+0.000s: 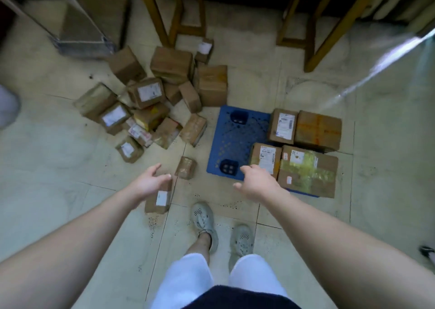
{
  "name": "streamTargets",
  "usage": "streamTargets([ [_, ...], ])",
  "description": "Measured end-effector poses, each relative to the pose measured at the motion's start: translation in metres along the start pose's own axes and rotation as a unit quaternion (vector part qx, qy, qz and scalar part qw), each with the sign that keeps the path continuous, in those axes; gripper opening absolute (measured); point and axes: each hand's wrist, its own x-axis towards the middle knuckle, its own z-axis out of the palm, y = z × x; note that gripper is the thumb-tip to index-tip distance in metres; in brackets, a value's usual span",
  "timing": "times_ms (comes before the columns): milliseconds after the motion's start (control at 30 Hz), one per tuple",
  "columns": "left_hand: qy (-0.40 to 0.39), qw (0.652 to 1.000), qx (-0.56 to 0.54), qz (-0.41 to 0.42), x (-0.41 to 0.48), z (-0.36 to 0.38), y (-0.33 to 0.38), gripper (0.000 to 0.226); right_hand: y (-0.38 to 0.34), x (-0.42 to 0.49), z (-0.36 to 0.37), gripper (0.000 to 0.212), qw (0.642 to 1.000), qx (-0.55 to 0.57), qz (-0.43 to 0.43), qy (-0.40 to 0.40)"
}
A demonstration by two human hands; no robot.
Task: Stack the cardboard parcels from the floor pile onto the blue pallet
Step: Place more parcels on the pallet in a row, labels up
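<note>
A small parcel (158, 199) was seen on the floor just under the left hand (150, 181), its long side pointing away toward the pile (150, 92); the fingers were spread apart, not closed on it. The right hand (256, 182) was held open and empty by the near left corner of the blue pallet (235, 139); the pallet lay to the parcel's right.

Pale tiled floor (388, 143), wooden furniture legs (152, 14) along the top, grey metal frame (82, 45) upper left, perhaps a rack.
</note>
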Motion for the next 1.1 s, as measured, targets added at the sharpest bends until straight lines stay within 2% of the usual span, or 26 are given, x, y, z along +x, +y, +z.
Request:
streamTargets([
  [233,0.066,0.996,-0.065,0.001,-0.088,-0.034,-0.037,0.065,-0.058,-0.067,-0.049,0.059,0.995,-0.027,-0.080,0.047],
  [467,0.099,0.992,-0.080,0.016,-0.101,-0.085,-0.075,0.064,-0.122,-0.085,-0.052,0.063,0.991,-0.032,-0.120,0.058],
  [667,0.060,0.996,-0.061,0.017,-0.055,-0.136,-0.125,0.066,-0.192,-0.056,-0.005,0.061,0.997,0.003,-0.070,0.037],
  [867,-0.038,0.999,-0.027,0.001,0.004,-0.183,-0.177,0.065,-0.262,-0.016,0.066,0.061,0.998,0.050,0.004,-0.030],
  [1100,-0.073,0.997,0.036,-0.003,0.098,-0.195,-0.199,0.066,-0.282,0.057,0.127,0.062,0.992,0.108,0.033,-0.059],
])
